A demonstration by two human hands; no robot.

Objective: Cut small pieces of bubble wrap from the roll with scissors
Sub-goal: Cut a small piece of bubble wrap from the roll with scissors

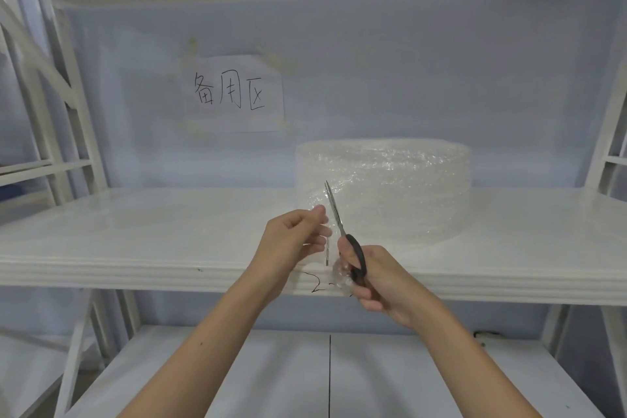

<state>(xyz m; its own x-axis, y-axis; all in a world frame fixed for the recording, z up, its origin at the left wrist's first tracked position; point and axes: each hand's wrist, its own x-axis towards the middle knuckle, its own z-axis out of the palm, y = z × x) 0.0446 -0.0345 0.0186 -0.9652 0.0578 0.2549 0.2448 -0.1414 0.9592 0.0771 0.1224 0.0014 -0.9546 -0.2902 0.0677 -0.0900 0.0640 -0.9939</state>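
A wide roll of clear bubble wrap [400, 190] lies flat on the white shelf [142, 234], right of centre. Its loose end hangs out toward me at the roll's left front. My left hand [291, 241] pinches that loose sheet between thumb and fingers. My right hand [376, 278] grips black-handled scissors [342, 234], blades pointing up and nearly closed, set against the sheet just right of my left fingers. A crumpled bit of wrap [339, 273] shows below the handles, against my right fingers.
A paper sign with handwritten characters [234, 93] is taped to the pale back wall. White shelf uprights stand at far left [68, 105] and far right. A lower shelf [271, 373] lies beneath my forearms. Black marker scribbles mark the shelf's front edge [314, 283].
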